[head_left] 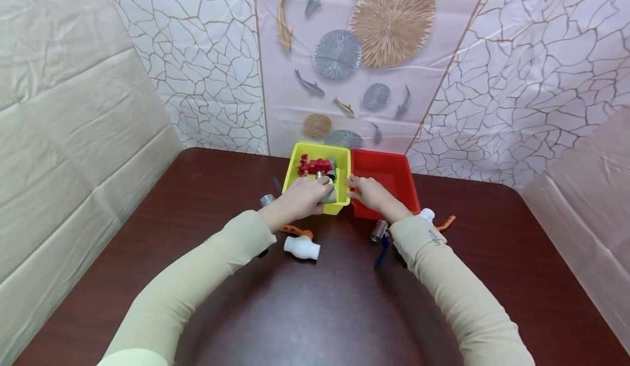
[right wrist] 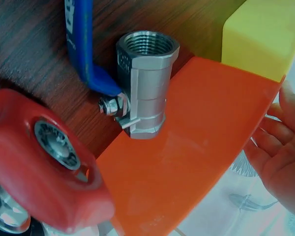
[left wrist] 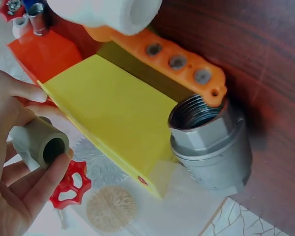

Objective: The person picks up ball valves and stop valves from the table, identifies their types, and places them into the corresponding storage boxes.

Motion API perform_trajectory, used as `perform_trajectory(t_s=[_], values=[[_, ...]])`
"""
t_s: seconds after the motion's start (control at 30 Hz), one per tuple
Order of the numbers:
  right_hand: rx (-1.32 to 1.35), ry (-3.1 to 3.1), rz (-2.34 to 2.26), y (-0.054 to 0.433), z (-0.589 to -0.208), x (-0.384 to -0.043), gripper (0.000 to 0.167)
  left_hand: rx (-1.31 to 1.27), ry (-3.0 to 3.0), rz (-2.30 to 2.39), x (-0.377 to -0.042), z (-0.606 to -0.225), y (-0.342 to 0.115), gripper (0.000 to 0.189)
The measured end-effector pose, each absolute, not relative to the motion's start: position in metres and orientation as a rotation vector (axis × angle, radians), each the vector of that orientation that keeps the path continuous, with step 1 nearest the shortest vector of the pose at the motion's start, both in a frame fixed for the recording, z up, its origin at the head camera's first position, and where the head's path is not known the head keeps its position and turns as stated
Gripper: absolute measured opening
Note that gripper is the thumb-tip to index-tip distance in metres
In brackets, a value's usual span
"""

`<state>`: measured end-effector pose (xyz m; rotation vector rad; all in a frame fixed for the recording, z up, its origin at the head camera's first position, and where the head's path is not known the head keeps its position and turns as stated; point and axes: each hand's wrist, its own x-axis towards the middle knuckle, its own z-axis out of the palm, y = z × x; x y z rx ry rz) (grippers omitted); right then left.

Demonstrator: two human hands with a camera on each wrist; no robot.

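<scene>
Over the yellow bin [head_left: 289, 175], my left hand [head_left: 301, 195] grips a grey pipe fitting [left wrist: 35, 142], its round open end showing between thumb and fingers. Behind the fitting is a red handwheel [left wrist: 71, 186], part of a red valve [head_left: 315, 165] in that bin. A grey fitting [head_left: 332, 168] lies next to the valve. My right hand [head_left: 370, 193] hovers over the left side of the red bin [head_left: 409, 185], fingers loosely bent, fingertips right at the rim between the two bins. No object shows in its palm in the right wrist view.
Before the yellow bin lie a white valve [head_left: 302, 248], an orange handle [head_left: 297, 231] and a metal threaded valve body [left wrist: 211, 147]. In front of the red bin are a blue-handled metal ball valve [right wrist: 146, 93], a red handwheel valve [right wrist: 49, 162] and a white valve with an orange lever [head_left: 445, 224].
</scene>
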<state>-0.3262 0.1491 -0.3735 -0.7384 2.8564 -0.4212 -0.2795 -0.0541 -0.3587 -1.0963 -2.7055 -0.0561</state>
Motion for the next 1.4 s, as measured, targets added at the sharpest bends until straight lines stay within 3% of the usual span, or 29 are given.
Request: perform_trajectory(t_s=[0.3,0.83,1.4], values=[[-0.724,2.798,-0.426,0.137,-0.368,-0.329,0.060,-1.051,-2.793,-0.051,-0.312,-0.354,-0.053,0.035],[-0.611,2.770,-0.437,0.137,-0.363,-0.333,0.060,-0.948,-2.929,0.046,-0.363,-0.341,-0.061,0.028],[-0.563,2.758,-0.443,0.148,-0.368,-0.328,0.061,-0.890,-2.965,0.130,-0.379,-0.379,-0.047,0.028]])
